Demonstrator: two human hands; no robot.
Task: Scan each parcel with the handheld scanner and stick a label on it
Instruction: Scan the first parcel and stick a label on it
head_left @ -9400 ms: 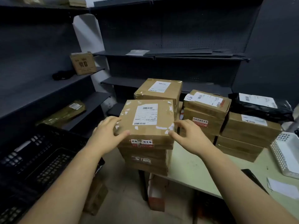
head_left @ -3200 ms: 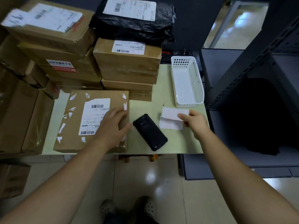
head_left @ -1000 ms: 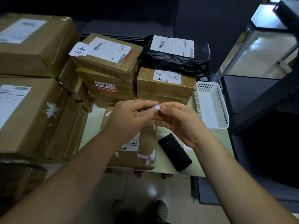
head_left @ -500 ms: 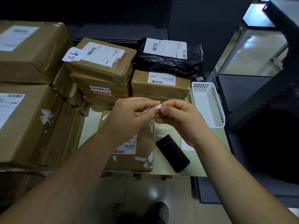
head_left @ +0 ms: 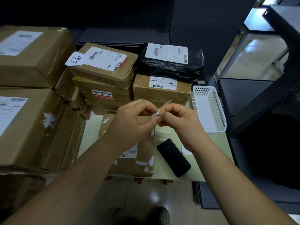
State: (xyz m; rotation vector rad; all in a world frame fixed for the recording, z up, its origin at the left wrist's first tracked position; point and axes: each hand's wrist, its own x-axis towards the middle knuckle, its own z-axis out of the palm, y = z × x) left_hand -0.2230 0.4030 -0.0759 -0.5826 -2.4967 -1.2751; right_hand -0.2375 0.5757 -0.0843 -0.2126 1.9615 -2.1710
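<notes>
Peeled further apart than half a second ago, the small white label (head_left: 156, 113) is pinched by both the left hand (head_left: 131, 120) and right hand (head_left: 180, 122) above the flat cardboard parcel (head_left: 142, 161). Just right of it on the desk (head_left: 164, 133) lies the black handheld scanner (head_left: 174, 158), untouched.

head | worn, faces forward-down | close over table (head_left: 211, 159)
</notes>
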